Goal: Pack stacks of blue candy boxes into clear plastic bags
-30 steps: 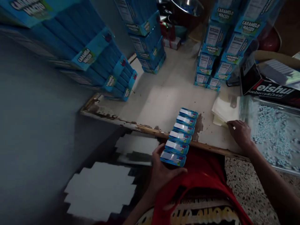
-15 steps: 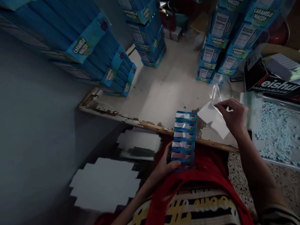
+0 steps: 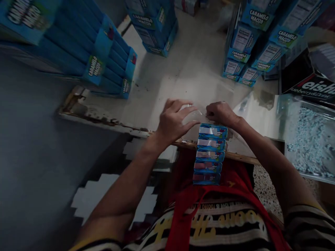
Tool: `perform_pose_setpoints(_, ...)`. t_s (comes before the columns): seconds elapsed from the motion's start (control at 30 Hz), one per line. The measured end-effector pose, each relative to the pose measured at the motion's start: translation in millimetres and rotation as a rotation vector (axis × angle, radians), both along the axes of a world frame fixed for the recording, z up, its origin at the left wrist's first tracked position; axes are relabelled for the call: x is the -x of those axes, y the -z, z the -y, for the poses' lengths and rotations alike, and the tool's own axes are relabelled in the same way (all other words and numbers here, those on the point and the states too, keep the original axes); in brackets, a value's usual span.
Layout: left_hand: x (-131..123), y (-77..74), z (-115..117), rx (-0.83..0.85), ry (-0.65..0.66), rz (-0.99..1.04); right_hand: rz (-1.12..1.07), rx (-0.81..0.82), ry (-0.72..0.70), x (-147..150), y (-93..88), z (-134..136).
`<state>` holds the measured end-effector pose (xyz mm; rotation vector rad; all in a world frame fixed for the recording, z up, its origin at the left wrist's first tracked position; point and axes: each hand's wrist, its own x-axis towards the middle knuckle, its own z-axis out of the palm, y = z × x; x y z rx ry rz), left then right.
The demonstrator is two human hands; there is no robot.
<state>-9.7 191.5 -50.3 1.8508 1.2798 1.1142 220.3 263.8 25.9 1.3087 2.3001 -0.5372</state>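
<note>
My right hand (image 3: 221, 113) is closed in a pinch on a thin clear plastic bag (image 3: 196, 111) above the table's near edge. Across from it, my left hand (image 3: 175, 118) has its fingers curved and apart beside the film; whether the fingertips touch it I cannot make out. Just below both hands, a row of several small blue candy boxes (image 3: 210, 153) runs from the table edge to my red apron (image 3: 180, 212), with no hand around it. More clear film and white sheets (image 3: 258, 111) lie right of my right hand.
Stacks of blue "Caramelo Macizo" boxes stand at the left (image 3: 96, 66), back (image 3: 154, 28) and right (image 3: 238, 45) of the worn white table (image 3: 180, 80). At right are a black carton (image 3: 309, 75) and a clear tray (image 3: 289, 153) of small blue pieces. White cardboard (image 3: 104, 191) lies below left.
My left hand has let go of the row of boxes and moved up to the film. My right hand has moved left with the plastic. The whole view has shifted slightly.
</note>
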Motion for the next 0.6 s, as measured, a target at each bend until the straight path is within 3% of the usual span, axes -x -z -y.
perform_pose_setpoints(0.1,-29,19.3,-41,-0.076,0.288,-0.179,-0.030,-0.008,0.045,-3,1.6,3)
perform_pose_setpoints(0.17,-40,30.2,-52,-0.077,0.377,-0.226,-0.032,0.000,0.073,-6,2.0,4)
perform_pose_setpoints(0.3,-43,39.8,-54,-0.071,0.312,-0.266,-0.099,-0.015,0.124,-11,4.7,8)
perform_pose_setpoints(0.47,-46,37.1,-39,-0.055,0.188,-0.384,-0.202,-0.050,0.243,-17,6.1,18)
perform_pose_setpoints(0.6,-51,33.9,-18,-0.009,0.031,-0.391,-0.030,-0.150,0.066,-23,-8.7,25)
